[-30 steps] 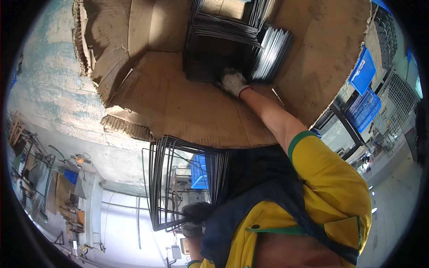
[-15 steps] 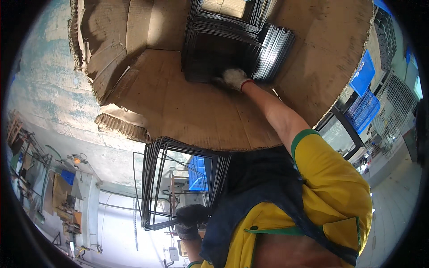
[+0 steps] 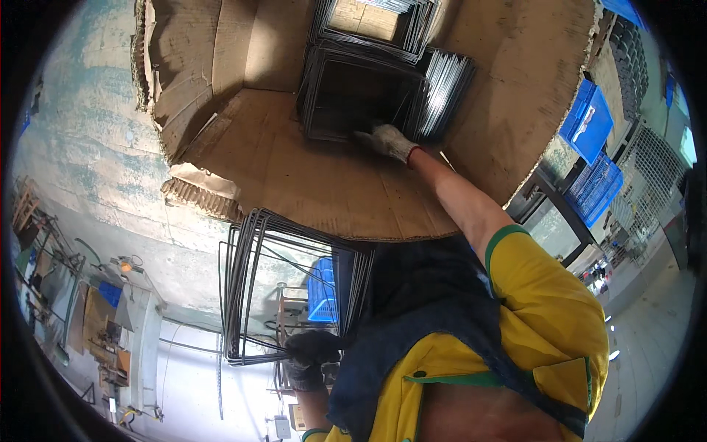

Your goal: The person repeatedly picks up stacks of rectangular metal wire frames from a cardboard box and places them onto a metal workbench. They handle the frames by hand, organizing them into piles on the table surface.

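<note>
My left hand [image 3: 313, 352], in a dark glove, is closed round the lower wires of a bundle of rectangular black wire frames [image 3: 244, 287], held upright beside my apron. My right arm reaches forward into a large cardboard box. There my right hand [image 3: 392, 141], in a whitish glove with a red cuff and darkened fingertips, pinches the near edge of a wire frame [image 3: 313, 96] at the front of a stack. The fingertips are dark and partly lost in shadow. More wire frames [image 3: 448, 82] stand packed closely to the right, and another stack [image 3: 379, 46] is behind.
The torn-edged cardboard box [image 3: 309, 191] surrounds the stacks. Blue plastic crates [image 3: 595, 188] and a wire mesh panel [image 3: 652, 166] stand at the right. A worn painted wall [image 3: 88, 125] is on the left, with cluttered racks [image 3: 110, 331] and another blue crate [image 3: 322, 291] beyond the held frames.
My right hand has shifted slightly and is less blurred at the near edge of the stack. The bundle in my left hand has risen a little in view.
</note>
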A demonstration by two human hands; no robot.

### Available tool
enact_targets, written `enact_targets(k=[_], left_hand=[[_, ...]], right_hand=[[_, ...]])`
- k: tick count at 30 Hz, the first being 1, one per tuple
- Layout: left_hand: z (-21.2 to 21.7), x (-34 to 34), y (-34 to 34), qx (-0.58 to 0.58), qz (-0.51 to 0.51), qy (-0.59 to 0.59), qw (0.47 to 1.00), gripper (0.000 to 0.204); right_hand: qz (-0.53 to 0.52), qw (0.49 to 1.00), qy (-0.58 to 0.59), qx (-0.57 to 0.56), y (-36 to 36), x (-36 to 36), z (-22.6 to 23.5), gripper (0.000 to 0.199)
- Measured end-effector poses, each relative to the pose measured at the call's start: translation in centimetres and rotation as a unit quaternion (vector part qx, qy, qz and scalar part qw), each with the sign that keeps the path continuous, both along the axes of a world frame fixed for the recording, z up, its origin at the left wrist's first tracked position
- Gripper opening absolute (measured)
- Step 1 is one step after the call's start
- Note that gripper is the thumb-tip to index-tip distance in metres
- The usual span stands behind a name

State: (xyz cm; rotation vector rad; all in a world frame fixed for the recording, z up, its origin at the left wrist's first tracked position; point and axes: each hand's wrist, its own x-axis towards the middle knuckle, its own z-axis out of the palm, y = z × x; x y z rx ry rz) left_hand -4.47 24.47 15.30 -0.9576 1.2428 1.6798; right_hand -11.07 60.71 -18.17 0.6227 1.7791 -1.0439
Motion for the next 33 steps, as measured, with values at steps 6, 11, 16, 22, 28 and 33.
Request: enact_targets(k=[6,11,16,22,28,33], left_hand=[[-0.2,-1.5,1.3,0.029,-0.043,0.007,0.999,0.033],[0.4,-2.4,2.1,0.054,-0.081,0.004,0.995,0.032],[0.8,-1.3,1.6,0.013,-0.139,0.024,0.990,0.028],[-1.3,3.8,0.5,-0.011,-0.052,-0.017,0.998,0.018],[3.2,-2.7,11.3,-0.085,-0.462,0.289,0.834,0.019],[10.9,-3.7,17.8,0.138,-0.097,0.129,0.977,0.021]], right_hand=[[0.225,0.968,-0.052,-0.103,0.9,-2.1,0.6,0.058],[0.284,0.948,0.050,-0.138,2.5,-0.9,-4.1,0.045],[0.173,0.942,0.246,-0.147,3.5,2.4,-5.1,0.033],[0.020,0.985,0.039,-0.169,12.4,-5.6,10.1,0.029],[-0.215,0.926,0.145,-0.274,18.1,-3.4,28.7,0.033],[-0.406,0.783,0.298,-0.365,15.6,6.9,41.2,0.033]])
